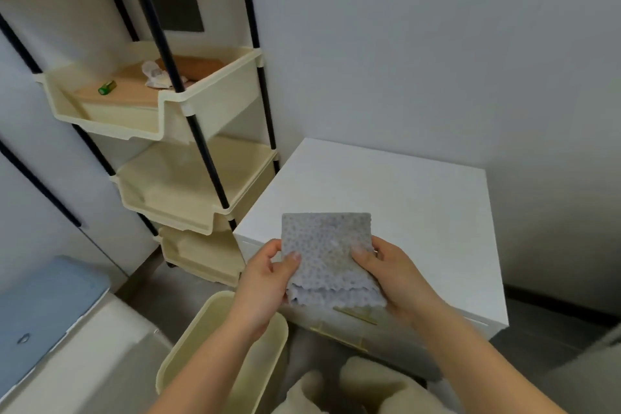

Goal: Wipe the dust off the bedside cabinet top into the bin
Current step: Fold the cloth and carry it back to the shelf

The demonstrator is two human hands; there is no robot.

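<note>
Head view: both hands hold a folded grey cloth [327, 255] above the front edge of the white cabinet [386, 198]. Left hand [265, 282] pinches its left edge, thumb on top; right hand [389, 274] grips the right edge. Cream bin [188, 356] below left hand, beside the cabinet.

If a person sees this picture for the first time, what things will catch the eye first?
First, the folded grey textured cloth at the centre, held up by the left hand and the right hand. Behind it stands the white bedside cabinet. The cream plastic bin stands below the hands, and the cream tiered shelf rack rises at left.
</note>
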